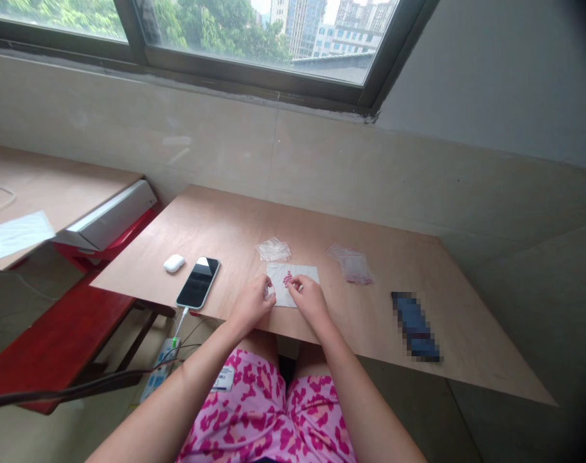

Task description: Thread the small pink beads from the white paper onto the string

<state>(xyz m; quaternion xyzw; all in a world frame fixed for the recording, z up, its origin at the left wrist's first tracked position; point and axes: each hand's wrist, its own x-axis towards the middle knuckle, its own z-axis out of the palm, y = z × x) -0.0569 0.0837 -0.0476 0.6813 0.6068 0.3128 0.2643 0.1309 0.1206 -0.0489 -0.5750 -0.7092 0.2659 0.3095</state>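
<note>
A small heap of pink beads [288, 278] lies on a white sheet [306, 272] near the table's front edge. My right hand [309, 297] reaches in from the right, thumb and forefinger pinched together at the edge of the beads; anything between these fingertips is too small to make out. At the sheet's left side, my left hand [255, 299] is closed around what looks like a small clear plastic bag [268, 290], mostly hidden by the fingers. Just behind the sheet is a pile of clear plastic bags [274, 249]. Bags with pink beads inside [355, 266] rest to the right.
A phone [198, 283] with a charging cable and a white earbud case [174, 263] lie on the left of the wooden table [235, 222]. A pixelated dark object [417, 326] is at the right. A red bench [56, 341] and a power strip [162, 366] stand below left.
</note>
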